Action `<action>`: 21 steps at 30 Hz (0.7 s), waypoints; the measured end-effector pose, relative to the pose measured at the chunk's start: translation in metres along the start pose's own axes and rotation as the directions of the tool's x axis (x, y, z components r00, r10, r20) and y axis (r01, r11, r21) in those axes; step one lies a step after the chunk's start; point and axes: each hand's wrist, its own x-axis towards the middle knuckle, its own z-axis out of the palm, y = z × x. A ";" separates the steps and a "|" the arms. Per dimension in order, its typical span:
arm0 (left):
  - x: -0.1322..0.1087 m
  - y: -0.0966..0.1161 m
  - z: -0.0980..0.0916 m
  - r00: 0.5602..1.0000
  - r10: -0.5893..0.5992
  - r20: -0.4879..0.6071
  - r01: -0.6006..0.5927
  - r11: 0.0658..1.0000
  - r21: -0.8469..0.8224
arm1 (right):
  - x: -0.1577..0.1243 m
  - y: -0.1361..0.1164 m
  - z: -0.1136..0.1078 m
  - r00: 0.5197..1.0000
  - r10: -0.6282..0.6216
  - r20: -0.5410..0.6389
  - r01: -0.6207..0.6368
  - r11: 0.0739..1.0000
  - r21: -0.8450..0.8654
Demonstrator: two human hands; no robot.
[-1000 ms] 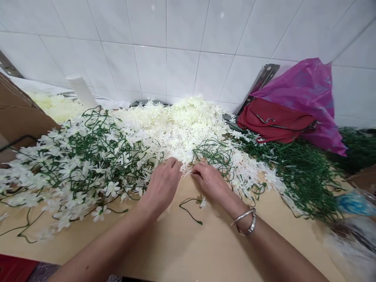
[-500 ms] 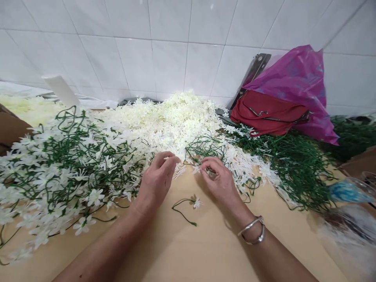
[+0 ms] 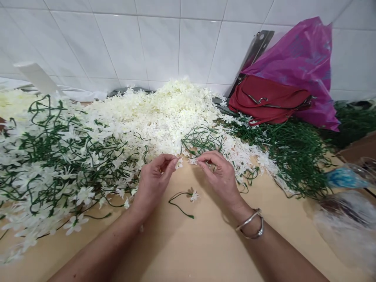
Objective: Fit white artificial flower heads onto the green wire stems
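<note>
My left hand (image 3: 154,181) pinches a small white artificial flower head (image 3: 179,163) between thumb and fingers. My right hand (image 3: 219,175), with a silver bangle (image 3: 250,224) on its wrist, pinches another small white flower (image 3: 193,161) just to the right of it. Both hands hover at the front edge of a big heap of loose white flower heads (image 3: 164,117). On the tan tabletop (image 3: 188,243) below the hands lies a single green wire stem with one flower (image 3: 183,197). A tangle of green stems (image 3: 202,141) lies just behind my right hand.
A mass of finished green stems with white flowers (image 3: 55,156) fills the left. Bare green stems (image 3: 293,156) pile up at right, behind them a red bag (image 3: 268,103) and a magenta plastic bag (image 3: 299,62). Clear plastic bags (image 3: 346,219) lie at far right. A white tiled wall (image 3: 147,39) stands behind.
Both hands lifted out of the flower heap and drew slightly toward me, each now pinching a flower. The view tilted down a little.
</note>
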 end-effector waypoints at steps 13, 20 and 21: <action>0.003 -0.002 0.010 0.979 -0.203 0.000 0.189 0.915 -0.357 | 0.000 0.000 0.001 0.989 0.141 -0.041 -0.133 0.979 0.155; 0.003 0.001 0.012 0.964 -0.264 0.043 0.264 0.913 -0.312 | -0.007 -0.017 0.005 0.973 0.231 0.000 -0.221 0.927 0.305; 0.003 0.002 0.012 0.963 -0.267 0.047 0.268 0.913 -0.308 | -0.008 -0.018 0.007 0.975 0.224 0.007 -0.215 0.926 0.311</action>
